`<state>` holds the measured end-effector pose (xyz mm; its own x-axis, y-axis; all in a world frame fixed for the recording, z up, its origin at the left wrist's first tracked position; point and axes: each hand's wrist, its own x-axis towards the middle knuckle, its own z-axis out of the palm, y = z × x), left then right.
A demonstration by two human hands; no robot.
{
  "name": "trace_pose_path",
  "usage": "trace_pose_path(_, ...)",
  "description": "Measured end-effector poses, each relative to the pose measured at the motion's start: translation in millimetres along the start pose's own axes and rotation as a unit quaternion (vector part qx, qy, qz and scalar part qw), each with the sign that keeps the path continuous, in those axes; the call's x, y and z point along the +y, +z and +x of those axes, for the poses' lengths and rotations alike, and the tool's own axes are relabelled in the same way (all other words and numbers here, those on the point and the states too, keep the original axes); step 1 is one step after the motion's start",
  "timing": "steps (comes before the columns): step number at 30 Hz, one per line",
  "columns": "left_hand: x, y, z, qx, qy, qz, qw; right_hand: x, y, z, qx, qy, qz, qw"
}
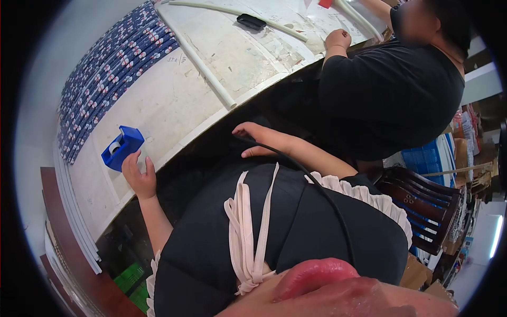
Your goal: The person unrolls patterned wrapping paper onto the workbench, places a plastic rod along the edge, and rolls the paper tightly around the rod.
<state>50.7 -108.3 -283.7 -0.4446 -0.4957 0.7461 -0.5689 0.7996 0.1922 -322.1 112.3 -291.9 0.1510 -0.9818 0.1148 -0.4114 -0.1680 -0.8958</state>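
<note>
One blue tape dispenser (128, 143), with a pale roll seated in it, was placed on the bench (134, 103), towards its left end and close to its near edge. Its long axis was set obliquely, roughly along that edge; which end bore the cutter could not be told.

One left hand (140, 177), empty as far as shown: fingers loosely curved and parted from the thumb, brought right beside the dispenser; contact could not be confirmed.

One right hand (256, 140), raised just off the bench's near edge: fingers slightly bent, thumb held apart, nothing seen to be gripped. Beside it was seen one black cable (322, 187).

One lot of navy patterned fabric (113, 74), laid in close parallel strips on the bench's far left side. Its layering was judged finished; no strip was being handled, and no tape could be made out on it.

One white pole (195, 58), pointed lengthwise towards the bench's near edge, its end brought close to it.

One black tray (251, 21), set towards the bench's far side.

One co-worker (391, 95), stationed at the bench's right stretch, a hand rested near its edge.
</note>
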Motion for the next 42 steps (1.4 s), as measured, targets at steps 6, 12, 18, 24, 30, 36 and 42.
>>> trace_pose_path(6,-1,-1,-2,0.016,-0.003,-0.001,1.0,53,24,-17,-0.093,0.154,-0.178,0.967)
trace_pose_path(12,0,-1,-3,0.008,-0.001,0.0,1.0,69,28,-22,-0.113,0.164,-0.119,0.973)
trace_pose_path(18,0,-2,-2,0.013,-0.008,-0.007,1.0,70,12,-57,0.007,0.27,0.098,0.958)
trace_pose_path(24,-1,-3,-3,0.014,-0.011,-0.013,1.0,57,-37,-112,-0.039,0.392,-0.049,0.918)
trace_pose_path(30,2,-3,0,0.008,-0.017,-0.01,1.0,91,-1,-106,-0.176,0.383,-0.256,0.87)
trace_pose_path(36,4,-5,3,0.0,-0.032,-0.022,0.999,65,-12,-91,-0.141,0.386,-0.202,0.889)
trace_pose_path(42,4,-5,2,-0.001,-0.031,-0.022,0.999,18,-80,-80,-0.038,0.334,-0.359,0.871)
